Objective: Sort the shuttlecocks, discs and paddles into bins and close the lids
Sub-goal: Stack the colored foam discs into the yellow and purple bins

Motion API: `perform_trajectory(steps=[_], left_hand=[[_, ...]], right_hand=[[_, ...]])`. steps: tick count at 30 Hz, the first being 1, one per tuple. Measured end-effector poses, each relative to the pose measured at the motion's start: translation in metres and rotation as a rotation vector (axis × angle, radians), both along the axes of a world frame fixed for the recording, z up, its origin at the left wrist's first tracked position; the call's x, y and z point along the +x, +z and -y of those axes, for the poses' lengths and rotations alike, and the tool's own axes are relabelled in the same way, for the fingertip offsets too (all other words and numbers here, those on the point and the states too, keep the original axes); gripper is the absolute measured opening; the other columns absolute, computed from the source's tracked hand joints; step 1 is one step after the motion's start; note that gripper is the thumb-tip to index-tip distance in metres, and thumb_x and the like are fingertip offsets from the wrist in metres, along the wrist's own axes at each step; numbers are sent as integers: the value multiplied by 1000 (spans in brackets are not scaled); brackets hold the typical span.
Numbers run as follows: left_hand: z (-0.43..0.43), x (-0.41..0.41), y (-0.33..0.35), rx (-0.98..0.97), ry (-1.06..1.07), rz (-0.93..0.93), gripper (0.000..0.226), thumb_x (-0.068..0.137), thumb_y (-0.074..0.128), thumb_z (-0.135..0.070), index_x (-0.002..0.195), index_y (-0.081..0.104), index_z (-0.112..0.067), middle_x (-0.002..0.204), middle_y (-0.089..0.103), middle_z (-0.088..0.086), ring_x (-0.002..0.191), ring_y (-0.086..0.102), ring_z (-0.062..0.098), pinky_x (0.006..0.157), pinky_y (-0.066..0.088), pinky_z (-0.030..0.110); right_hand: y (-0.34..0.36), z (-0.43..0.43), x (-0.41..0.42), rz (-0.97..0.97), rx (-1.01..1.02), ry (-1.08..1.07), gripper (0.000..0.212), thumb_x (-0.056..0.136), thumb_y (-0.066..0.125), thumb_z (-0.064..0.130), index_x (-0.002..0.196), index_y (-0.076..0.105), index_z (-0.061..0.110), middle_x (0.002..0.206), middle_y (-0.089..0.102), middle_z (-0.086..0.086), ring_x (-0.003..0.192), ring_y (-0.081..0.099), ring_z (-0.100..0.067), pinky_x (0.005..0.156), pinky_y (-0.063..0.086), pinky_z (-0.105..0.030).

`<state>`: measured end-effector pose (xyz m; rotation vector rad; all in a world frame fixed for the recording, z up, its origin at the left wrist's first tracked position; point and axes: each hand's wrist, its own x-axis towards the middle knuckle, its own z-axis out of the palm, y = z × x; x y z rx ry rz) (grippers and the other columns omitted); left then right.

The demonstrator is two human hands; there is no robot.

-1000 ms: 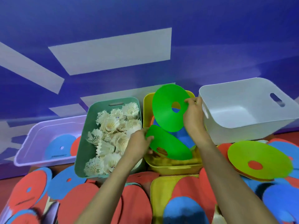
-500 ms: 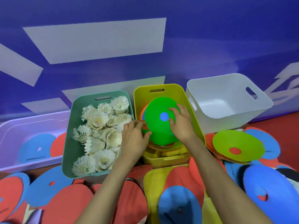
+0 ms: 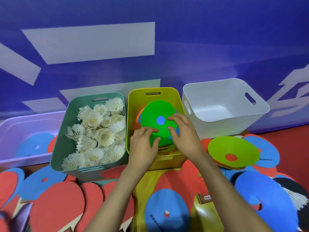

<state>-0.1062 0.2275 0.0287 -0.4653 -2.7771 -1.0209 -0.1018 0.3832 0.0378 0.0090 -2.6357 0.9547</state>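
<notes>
Since a second ago the green disc (image 3: 155, 111) has come down; then the right hand held it upright above the yellow bin (image 3: 153, 89), now it lies on top of the disc stack inside this bin, in the middle of the frame; blue shows through its centre hole; the left hand (image 3: 143, 145) lies on the near left edge of the disc with bent fingers and the thumb on the green surface, and I cannot tell if it pinches the edge or only presses it; the right hand (image 3: 184, 135) has its fingers spread and lightly bent, the tips resting on top of the disc near the hole, closed around nothing

Left of the yellow bin stands a teal bin (image 3: 62, 141) full of white shuttlecocks (image 3: 102, 133); some carry a small round green sticker, too small to read; at the far left a lilac bin (image 3: 10, 129) holds blue and red discs; right of the yellow bin is a white bin (image 3: 225, 101)

At the right a lime disc (image 3: 234, 148) lies on a pile, and the blue disc (image 3: 269, 153) beside it bears dark print, blurred, ending maybe in "OUNCE"; along the lower edge lie red paddles (image 3: 58, 203), a yellow lid (image 3: 142, 190), and a brown label (image 3: 207, 197) with unreadable writing
</notes>
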Motion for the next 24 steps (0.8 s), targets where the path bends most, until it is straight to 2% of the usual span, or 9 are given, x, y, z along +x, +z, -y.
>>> perform_trajectory(steps=[3,7,9,11,14,17,20,24], left_hand=[[-40,19,1,80,12,-57,30,82,55,-33,104,66,-17,103,63,3,99,56,24,87,36,28],[-108,53,-3,149,25,-116,27,84,52,-30,101,65,-15,97,63,2,91,57,19,83,41,26],[-141,70,-14,153,-1,-87,24,85,52,-27,104,63,-15,96,61,1,90,56,16,82,44,26],[-170,83,-29,127,-5,36,29,85,52,-28,110,57,-15,101,55,1,92,56,16,83,46,30],[-207,90,-57,77,97,421,43,87,60,-29,122,45,-9,118,48,9,107,54,28,90,45,36],[-228,87,-78,172,245,729,53,87,64,-27,124,37,-1,124,49,19,115,52,33,93,43,35],[-242,83,-91,228,348,753,55,86,65,-25,125,36,-1,122,52,20,111,55,35,92,46,41],[-254,80,-99,373,481,766,48,72,59,-31,109,36,-13,111,59,19,99,62,35,85,51,50]], right_hand=[[2,-37,16,-81,-48,62,30,85,56,8,115,61,7,119,56,-11,114,52,-25,102,33,-26],[0,-96,41,-130,-110,148,29,83,53,8,111,62,7,114,57,-7,110,50,-14,100,31,-13],[-9,-129,51,-109,-109,145,28,83,53,9,110,62,8,113,58,-7,109,51,-15,100,33,-17],[-27,-162,59,-34,-71,93,29,82,51,13,108,63,7,110,60,-10,106,54,-23,99,34,-23],[-61,-207,66,211,63,18,29,82,54,17,106,65,4,108,62,-15,105,56,-35,96,41,-37],[-80,-230,74,452,132,16,29,89,58,19,116,61,9,120,58,-12,115,50,-31,97,41,-36],[-93,-244,78,512,253,-44,35,90,56,25,124,56,17,130,52,-7,126,41,-27,103,36,-38],[-105,-266,79,636,323,-162,46,93,52,30,136,42,19,149,25,-10,143,7,-32,113,14,-53]])
